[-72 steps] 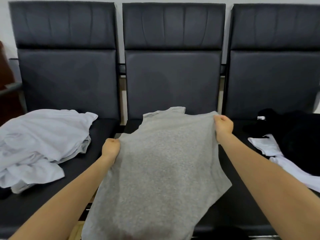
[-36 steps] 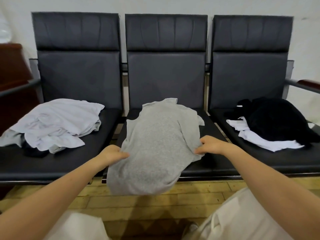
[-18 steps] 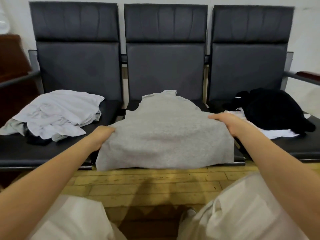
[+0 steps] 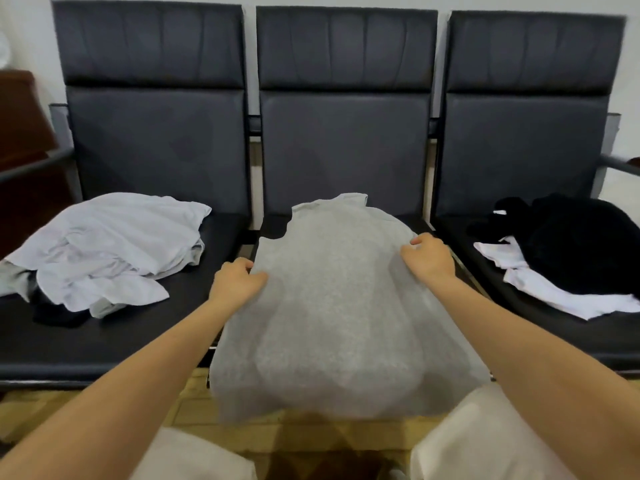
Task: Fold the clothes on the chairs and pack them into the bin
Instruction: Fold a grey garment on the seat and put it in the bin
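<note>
A grey shirt (image 4: 332, 306) lies spread on the middle chair seat (image 4: 273, 225), its lower part hanging over the front edge and blurred. My left hand (image 4: 235, 284) grips the shirt's left edge. On the other side, my right hand (image 4: 429, 259) pinches the right edge. A pile of white and pale clothes (image 4: 104, 247) sits on the left chair. Black clothing (image 4: 581, 244) lies over a white garment (image 4: 554, 292) on the right chair. No bin is in view.
Three joined black chairs with tall backs (image 4: 343, 98) stand against a pale wall. A metal armrest (image 4: 620, 164) sticks out at the right end, and dark wooden furniture (image 4: 20, 133) stands at the far left. Wooden floor (image 4: 194, 393) shows below the seats, with my light trousers (image 4: 485, 438) in front.
Both hands moved up the grey shirt's sides toward the chair back, from the hem area to mid-shirt. The lower part of the shirt now hangs over the seat's front edge.
</note>
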The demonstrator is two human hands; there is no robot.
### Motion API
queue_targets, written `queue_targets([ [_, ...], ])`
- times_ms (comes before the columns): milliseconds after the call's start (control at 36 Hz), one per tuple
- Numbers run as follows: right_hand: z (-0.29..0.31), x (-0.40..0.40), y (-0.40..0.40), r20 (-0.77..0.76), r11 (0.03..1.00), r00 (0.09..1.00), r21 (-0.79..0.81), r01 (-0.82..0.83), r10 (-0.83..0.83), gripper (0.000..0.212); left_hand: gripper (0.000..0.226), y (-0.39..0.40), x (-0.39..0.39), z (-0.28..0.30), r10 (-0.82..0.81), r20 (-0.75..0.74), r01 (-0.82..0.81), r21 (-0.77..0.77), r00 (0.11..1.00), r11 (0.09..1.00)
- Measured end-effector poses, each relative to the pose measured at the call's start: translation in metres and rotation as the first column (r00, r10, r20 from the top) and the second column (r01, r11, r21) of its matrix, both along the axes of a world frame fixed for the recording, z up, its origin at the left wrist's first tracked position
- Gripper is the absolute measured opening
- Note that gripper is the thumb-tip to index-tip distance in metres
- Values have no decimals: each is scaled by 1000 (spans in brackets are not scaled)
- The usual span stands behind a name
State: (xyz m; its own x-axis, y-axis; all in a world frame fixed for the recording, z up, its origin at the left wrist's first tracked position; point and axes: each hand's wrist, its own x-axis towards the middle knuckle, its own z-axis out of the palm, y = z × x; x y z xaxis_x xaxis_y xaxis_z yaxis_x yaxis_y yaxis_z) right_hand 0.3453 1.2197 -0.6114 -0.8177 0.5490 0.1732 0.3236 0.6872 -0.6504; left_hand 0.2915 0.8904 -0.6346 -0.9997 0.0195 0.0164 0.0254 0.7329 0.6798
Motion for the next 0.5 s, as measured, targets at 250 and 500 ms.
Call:
queue_targets([
  [250,35,-113,2,-127,987,984,-87,-136,124,21,14,41,-95,19,16,-82,12,328,997,945],
  [500,18,-235,19,-4,978,999,-206,-44,44,48,24,98,-221,0,-26,-59,42,299,998,953],
])
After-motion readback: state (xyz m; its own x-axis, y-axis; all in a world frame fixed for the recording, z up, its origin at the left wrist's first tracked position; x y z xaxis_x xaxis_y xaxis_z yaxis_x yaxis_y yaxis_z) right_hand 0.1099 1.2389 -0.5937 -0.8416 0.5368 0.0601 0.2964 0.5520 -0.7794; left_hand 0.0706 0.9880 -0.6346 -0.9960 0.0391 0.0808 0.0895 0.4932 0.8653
